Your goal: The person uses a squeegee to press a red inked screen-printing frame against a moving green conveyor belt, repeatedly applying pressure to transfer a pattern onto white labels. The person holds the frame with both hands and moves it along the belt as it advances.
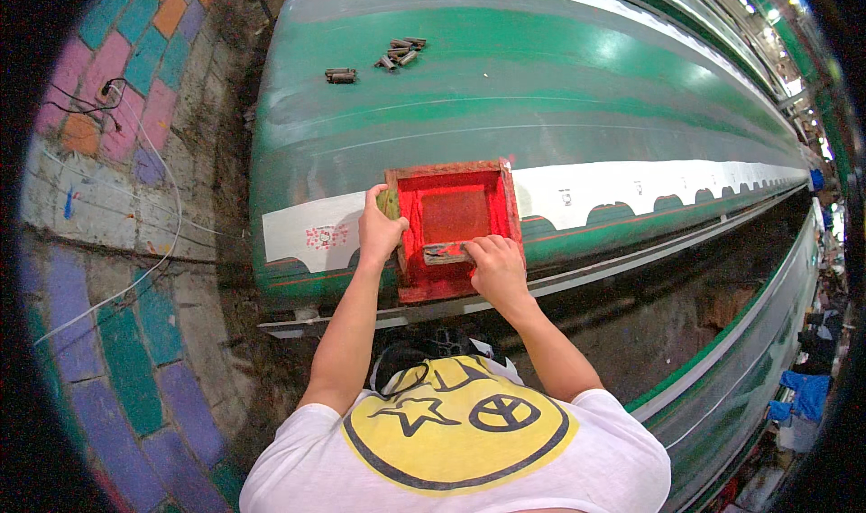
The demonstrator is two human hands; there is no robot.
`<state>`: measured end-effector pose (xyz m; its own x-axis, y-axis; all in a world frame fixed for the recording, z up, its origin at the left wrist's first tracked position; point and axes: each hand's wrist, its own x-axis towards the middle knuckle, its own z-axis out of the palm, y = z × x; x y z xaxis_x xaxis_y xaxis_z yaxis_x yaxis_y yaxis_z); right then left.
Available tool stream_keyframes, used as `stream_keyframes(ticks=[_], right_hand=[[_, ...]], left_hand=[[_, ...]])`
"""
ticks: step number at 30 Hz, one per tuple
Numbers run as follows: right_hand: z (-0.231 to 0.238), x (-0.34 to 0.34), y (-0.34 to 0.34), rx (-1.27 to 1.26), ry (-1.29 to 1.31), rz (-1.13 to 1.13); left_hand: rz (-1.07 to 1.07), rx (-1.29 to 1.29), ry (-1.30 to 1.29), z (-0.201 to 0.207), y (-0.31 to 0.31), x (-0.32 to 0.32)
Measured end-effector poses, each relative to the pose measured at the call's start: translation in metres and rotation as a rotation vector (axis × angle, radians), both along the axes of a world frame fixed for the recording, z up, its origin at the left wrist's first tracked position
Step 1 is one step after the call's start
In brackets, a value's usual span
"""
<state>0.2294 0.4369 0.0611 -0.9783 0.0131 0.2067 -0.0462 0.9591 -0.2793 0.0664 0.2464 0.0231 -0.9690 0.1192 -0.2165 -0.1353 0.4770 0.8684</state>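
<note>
The left hand (379, 229) is gripping the left rim of a red frame (451, 229) lying on the white strip (631, 188) near the green table's (541, 89) front edge. The right hand (496, 265) is pinching a squeegee (446, 253) inside the frame.

hidden: right hand (496, 268) covers most of the squeegee (446, 253) in the red screen frame (451, 229) | hidden: frame covers the white fabric strip (631, 188) beneath it | too small: small cylinders (400, 53) beyond the frame, kind unclear | cut off: green bench (541, 89) runs past right edge
</note>
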Motion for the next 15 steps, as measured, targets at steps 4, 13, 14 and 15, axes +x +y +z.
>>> stream_keyframes(ticks=[4, 13, 14, 15], right_hand=[[-0.005, 0.002, 0.013, -0.031, 0.014, 0.045], [-0.006, 0.002, 0.016, -0.093, 0.032, 0.066], [-0.008, 0.002, 0.016, -0.091, 0.045, 0.064], [-0.008, 0.003, 0.015, -0.089, 0.055, 0.063]], left_hand=[[0.001, -0.024, 0.02, -0.012, 0.009, -0.002], [0.029, 0.013, -0.137, -0.015, 0.013, -0.006], [0.029, 0.015, -0.126, -0.017, 0.013, -0.008], [0.029, 0.016, -0.118, -0.02, 0.012, -0.007]])
